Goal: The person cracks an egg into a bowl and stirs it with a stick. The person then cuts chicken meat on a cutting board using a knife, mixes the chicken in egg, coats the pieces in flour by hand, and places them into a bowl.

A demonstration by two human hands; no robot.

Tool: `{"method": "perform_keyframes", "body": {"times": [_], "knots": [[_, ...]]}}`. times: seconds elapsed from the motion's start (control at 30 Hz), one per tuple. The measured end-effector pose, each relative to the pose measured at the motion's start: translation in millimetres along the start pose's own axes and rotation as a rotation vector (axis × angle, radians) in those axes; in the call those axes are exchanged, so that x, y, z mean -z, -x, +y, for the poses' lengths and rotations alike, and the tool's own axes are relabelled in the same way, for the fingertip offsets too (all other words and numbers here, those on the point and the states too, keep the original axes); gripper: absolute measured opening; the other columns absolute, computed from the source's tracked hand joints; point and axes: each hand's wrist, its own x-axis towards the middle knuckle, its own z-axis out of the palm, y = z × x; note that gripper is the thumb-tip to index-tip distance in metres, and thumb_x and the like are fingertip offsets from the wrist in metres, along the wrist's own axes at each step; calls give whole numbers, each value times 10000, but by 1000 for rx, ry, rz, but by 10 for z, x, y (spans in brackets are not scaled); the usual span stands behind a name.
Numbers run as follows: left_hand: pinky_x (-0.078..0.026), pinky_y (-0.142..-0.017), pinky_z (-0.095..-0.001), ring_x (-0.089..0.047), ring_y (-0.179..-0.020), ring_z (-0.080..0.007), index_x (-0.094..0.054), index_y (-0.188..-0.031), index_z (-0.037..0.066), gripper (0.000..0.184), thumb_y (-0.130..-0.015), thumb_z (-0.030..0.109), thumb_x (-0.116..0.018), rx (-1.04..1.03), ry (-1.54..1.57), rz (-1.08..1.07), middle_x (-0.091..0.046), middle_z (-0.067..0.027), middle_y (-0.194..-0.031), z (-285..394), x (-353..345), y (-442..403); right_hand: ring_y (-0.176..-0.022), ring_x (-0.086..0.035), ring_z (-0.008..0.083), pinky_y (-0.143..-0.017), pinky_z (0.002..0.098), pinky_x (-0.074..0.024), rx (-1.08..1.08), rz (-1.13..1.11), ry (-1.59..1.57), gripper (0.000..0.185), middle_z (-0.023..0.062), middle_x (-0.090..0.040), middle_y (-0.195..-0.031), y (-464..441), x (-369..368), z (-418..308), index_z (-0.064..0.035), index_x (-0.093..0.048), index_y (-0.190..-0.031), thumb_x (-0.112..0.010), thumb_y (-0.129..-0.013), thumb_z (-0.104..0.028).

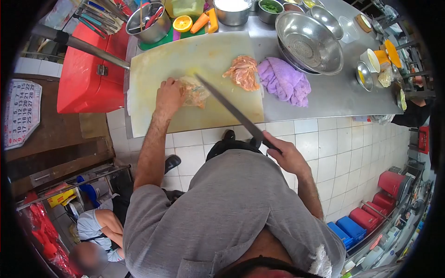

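Note:
A long knife (232, 107) is gripped by its dark handle in my right hand (288, 156), in front of the table edge. Its blade slants up and left over the white cutting board (199, 48), the tip just right of a piece of raw meat (193, 94). My left hand (169, 95) has its fingers curled against the left side of that pale pink piece, holding it on the board. Farther right on the board lies a second heap of raw meat (243, 73), apart from both hands.
A purple towel (285, 81) lies beside the board, near a perforated metal colander (308, 41). Behind the board are a halved orange (182, 23), carrots (200, 22) and metal pots (232, 16). A red cooler box (88, 78) stands left. Another person (99, 227) sits at lower left.

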Motion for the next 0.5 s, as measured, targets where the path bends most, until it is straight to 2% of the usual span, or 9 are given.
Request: {"method": "perform_keyframes", "body": {"times": [0.03,0.1,0.17,0.23,0.33,0.37,0.43,0.47,0.5], "knots": [[-456,-809,-428,-554,-902,-343,-591,-1009,14,341,-677,84,-627,5,-2,1,-573,-169,-1000,-45,-75,28,-882,-571,339,-801,394,-446,-83,-95,31,524,164,-599,-1000,-58,21,-91,-178,-369,-1338,-527,-846,-96],[-465,-789,-420,-525,-904,-337,-579,-947,18,250,-731,143,-594,-44,1,130,-524,-146,-1020,-163,-192,71,-886,-571,337,-798,397,-447,-118,-153,120,528,164,-600,-983,-164,-7,-131,-190,-353,-1346,-515,-852,-103],[-467,-782,-418,-529,-896,-336,-574,-929,12,244,-725,142,-601,-28,20,127,-532,-149,-1003,-268,-241,37,-889,-572,334,-796,401,-449,-155,-212,209,531,163,-601,-965,-218,-25,-141,-201,-338,-1354,-503,-858,-109],[-470,-775,-415,-534,-889,-334,-568,-911,5,239,-718,142,-607,-14,38,128,-540,-153,-985,-287,-193,5,-1021,-555,332,-885,368,-426,-225,-226,207,563,169,-574,-1137,-261,-43,-128,-203,-318,-1368,-519,-856,-87],[-471,-771,-413,-535,-878,-342,-552,-912,1,256,-704,136,-611,64,84,105,-549,-158,-948,-264,-141,-35,-1021,-555,335,-881,373,-427,-213,-209,159,556,164,-574,-1139,-263,-77,-83,-199,-324,-1365,-521,-858,-88],[-471,-769,-413,-539,-865,-345,-546,-913,3,256,-703,135,-608,39,23,129,-554,-164,-929,-280,-161,-38,-1021,-555,335,-881,373,-427,-213,-207,159,556,164,-574,-1139,-261,-95,-55,-199,-324,-1365,-521,-858,-88],[-472,-767,-413,-543,-852,-347,-541,-914,4,256,-703,134,-606,9,-39,154,-560,-170,-911,-372,-270,-62,-949,-566,338,-835,405,-439,-155,-191,165,544,173,-598,-1028,-249,-124,-5,-220,-304,-1369,-493,-867,-131],[-468,-752,-428,-546,-827,-349,-558,-904,7,238,-708,137,-594,-77,-131,154,-565,-167,-896,-476,-385,-93,-949,-566,338,-835,405,-439,-157,-186,164,544,173,-598,-1028,-245,-121,-21,-220,-304,-1369,-493,-867,-131],[-464,-738,-443,-549,-801,-350,-576,-895,10,224,-713,140,-583,-164,-223,155,-570,-163,-881,-469,-351,-112,-994,-559,333,-868,386,-429,-193,-194,137,553,166,-582,-1095,-251,-117,-53,-211,-310,-1369,-508,-863,-111]]}}
